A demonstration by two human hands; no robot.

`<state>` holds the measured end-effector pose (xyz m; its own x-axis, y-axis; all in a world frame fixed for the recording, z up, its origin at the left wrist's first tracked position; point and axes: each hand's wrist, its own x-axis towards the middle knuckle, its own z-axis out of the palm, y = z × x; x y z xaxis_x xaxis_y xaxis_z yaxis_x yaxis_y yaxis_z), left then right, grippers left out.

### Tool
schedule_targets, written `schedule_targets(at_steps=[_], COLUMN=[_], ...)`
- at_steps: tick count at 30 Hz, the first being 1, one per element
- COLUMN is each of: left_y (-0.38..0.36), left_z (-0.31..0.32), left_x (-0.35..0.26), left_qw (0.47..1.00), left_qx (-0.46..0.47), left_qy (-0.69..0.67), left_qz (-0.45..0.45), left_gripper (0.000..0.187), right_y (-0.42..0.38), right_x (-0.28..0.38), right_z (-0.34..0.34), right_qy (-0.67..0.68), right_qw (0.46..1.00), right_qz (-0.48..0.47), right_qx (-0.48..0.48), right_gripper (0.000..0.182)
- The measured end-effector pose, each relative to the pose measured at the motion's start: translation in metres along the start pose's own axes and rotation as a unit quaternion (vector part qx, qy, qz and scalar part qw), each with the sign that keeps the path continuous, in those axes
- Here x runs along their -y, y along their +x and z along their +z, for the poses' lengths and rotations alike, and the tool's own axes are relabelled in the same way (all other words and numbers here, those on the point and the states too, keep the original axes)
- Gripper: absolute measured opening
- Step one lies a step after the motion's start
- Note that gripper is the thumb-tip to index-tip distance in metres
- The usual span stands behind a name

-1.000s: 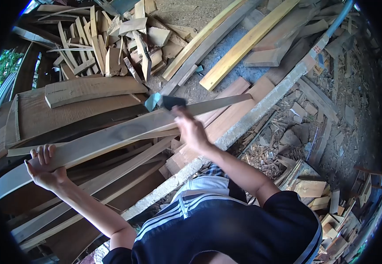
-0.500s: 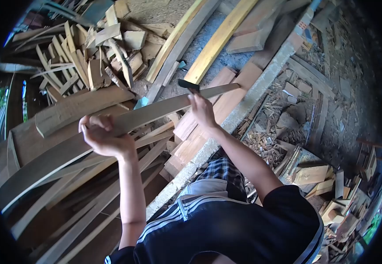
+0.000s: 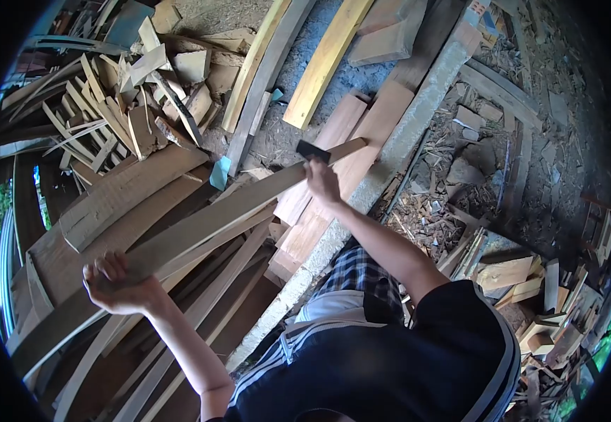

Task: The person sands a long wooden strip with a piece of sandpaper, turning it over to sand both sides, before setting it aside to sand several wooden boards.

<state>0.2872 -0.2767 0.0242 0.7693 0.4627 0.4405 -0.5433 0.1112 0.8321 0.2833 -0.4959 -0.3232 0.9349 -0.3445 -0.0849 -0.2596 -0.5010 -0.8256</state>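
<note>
A long grey-brown plank (image 3: 210,224) runs from the lower left up to the middle, its far end lying over reddish boards (image 3: 331,144). My left hand (image 3: 120,285) is closed around the plank toward its lower-left part, fingers curled over the top. Near the far end my right hand (image 3: 323,183) is closed on a small black flat object (image 3: 313,151), whose kind I cannot tell. This object sits right at the plank's upper face, and the right-hand fingers overlap the plank's near edge.
A narrow concrete ledge (image 3: 397,151) crosses diagonally in front of me. Scrap wood (image 3: 175,77) is heaped at upper left, and yellowish boards (image 3: 330,60) lie at the top. More planks (image 3: 179,320) lean below the held one. Wood offcuts (image 3: 506,274) and rubble lie to the right.
My left hand has slid down and left along the plank. The plank's far end has shifted slightly left and down, and the black object has tilted in my right hand.
</note>
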Motion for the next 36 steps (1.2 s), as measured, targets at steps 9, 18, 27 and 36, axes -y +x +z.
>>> schedule_targets(at_steps=[9,18,27,36], left_y=[0.006,0.015,0.021,0.017], left_z=[0.014,0.030,0.034,0.040], left_x=[-0.004,-0.003,-0.004,0.001], left_qw=[0.999,0.996,0.993,0.993], left_qx=[-0.016,-0.003,0.021,0.056], left_qy=[0.043,0.086,0.116,0.103], left_qz=[-0.027,-0.032,-0.029,-0.026], left_gripper=[0.018,0.018,0.018,0.019], right_y=[0.038,0.059,0.076,0.138], right_x=[-0.073,-0.091,-0.119,-0.231], right_z=[0.011,0.019,0.004,0.053], right_qy=[-0.015,-0.026,-0.125,-0.114], right_qw=[0.999,0.981,0.981,0.927], right_qz=[0.046,0.190,0.107,0.331], right_qx=[-0.012,0.030,0.102,0.134], right_gripper=[0.021,0.024,0.019,0.034])
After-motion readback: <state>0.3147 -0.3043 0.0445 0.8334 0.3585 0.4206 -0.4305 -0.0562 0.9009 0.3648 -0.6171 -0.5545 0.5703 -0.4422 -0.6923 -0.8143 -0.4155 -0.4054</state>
